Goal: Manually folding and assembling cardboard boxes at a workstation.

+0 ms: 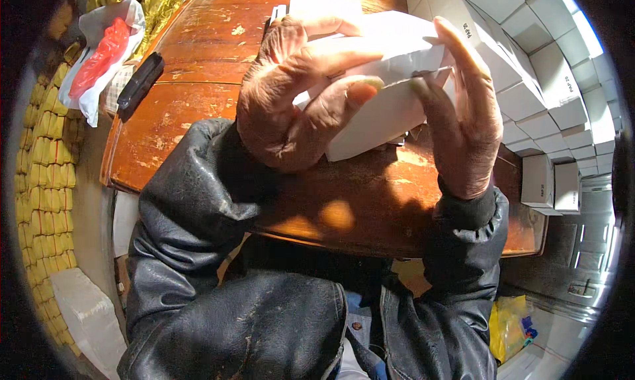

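Above the table I hold a white cardboard box (380,119) between both hands, tilted, with a flap standing up at its upper edge. My left hand (284,102) grips its left side, the thumb near the box's edge and the fingers behind along the upper panel. On the right side my right hand (468,125) has its thumb at the edge by the flap and its fingers reaching up over the far corner. Parts of the box are hidden by my hands, and strong light washes out its upper panel. White card (324,4) lies behind it on the table.
The worn reddish-brown wooden table (198,102) carries a black case (140,85) near its left edge. Stacked white boxes (529,95) rise on the right. At left are a white bag with a red bag (102,59) and stacked yellow bundles (53,181).
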Available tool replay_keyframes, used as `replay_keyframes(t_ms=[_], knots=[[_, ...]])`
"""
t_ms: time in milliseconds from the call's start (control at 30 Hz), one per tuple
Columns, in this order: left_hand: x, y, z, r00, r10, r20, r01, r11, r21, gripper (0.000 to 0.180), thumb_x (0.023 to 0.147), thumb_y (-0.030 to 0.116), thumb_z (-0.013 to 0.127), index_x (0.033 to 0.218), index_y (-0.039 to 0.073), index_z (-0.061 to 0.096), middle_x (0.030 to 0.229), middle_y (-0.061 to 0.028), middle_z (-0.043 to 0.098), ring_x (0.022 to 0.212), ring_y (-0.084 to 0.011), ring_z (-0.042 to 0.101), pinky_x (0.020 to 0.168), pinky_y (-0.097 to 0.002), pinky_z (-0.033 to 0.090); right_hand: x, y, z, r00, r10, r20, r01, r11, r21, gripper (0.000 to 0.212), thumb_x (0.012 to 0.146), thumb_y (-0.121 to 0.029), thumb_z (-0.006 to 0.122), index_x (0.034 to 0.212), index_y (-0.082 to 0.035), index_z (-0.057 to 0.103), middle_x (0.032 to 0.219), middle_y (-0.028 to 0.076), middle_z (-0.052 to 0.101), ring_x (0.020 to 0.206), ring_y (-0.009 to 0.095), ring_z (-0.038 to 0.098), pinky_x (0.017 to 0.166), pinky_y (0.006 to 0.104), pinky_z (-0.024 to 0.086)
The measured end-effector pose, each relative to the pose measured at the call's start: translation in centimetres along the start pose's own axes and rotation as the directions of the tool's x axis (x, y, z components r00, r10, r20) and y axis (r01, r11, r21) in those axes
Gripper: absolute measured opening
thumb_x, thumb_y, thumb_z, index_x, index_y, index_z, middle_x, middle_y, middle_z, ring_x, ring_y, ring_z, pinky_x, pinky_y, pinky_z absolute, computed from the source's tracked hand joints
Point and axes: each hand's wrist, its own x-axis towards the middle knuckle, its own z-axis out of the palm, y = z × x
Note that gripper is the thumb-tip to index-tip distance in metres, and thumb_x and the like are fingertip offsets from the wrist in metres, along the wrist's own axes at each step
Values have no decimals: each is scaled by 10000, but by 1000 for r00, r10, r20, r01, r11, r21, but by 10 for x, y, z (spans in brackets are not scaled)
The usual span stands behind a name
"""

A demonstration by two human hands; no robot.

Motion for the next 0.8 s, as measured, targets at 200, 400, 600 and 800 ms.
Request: replay_keyframes(t_ms=[200, 400, 600, 800], knots=[[2, -1, 8, 998, 12, -65, -17, 996, -83, 284, 925, 168, 581, 1143, -14, 599, 1141, -229, 584, 1039, -323, 569, 932, -409, 426, -6, 2, 1, 998, -31, -62, 23, 991, -129, 657, 846, -102, 720, 1397, 29, 386, 1423, 183, 446, 1309, 278, 445, 1114, 430, 334], [-2, 1, 6, 993, -13, -120, 1, 995, -97, 258, 857, 70, 637, 1099, -20, 625, 1085, -216, 599, 979, -331, 578, 869, -401, 449, -3, -2, 3, 998, -35, -54, 28, 992, -124, 642, 874, -207, 704, 1401, -4, 400, 1396, 175, 485, 1296, 289, 467, 1093, 446, 369], [-2, 0, 7, 989, -60, -136, 47, 994, -98, 256, 908, 123, 581, 1115, -24, 616, 1086, -204, 596, 966, -314, 587, 883, -402, 455, -1, 15, -6, 998, -24, -62, 29, 996, 82, 401, 970, -162, 558, 1352, -55, 504, 1334, 172, 554, 1270, 261, 499, 1069, 459, 398], [-2, 3, 10, 943, -278, -181, 207, 920, -332, 297, 1003, 185, 417, 1154, -22, 567, 1066, -125, 607, 961, -152, 582, 871, -300, 461, 0, 5, 3, 994, 53, -98, -15, 936, 352, 464, 924, -50, 621, 1360, -7, 471, 1358, 131, 519, 1193, 232, 543, 1036, 390, 435]])
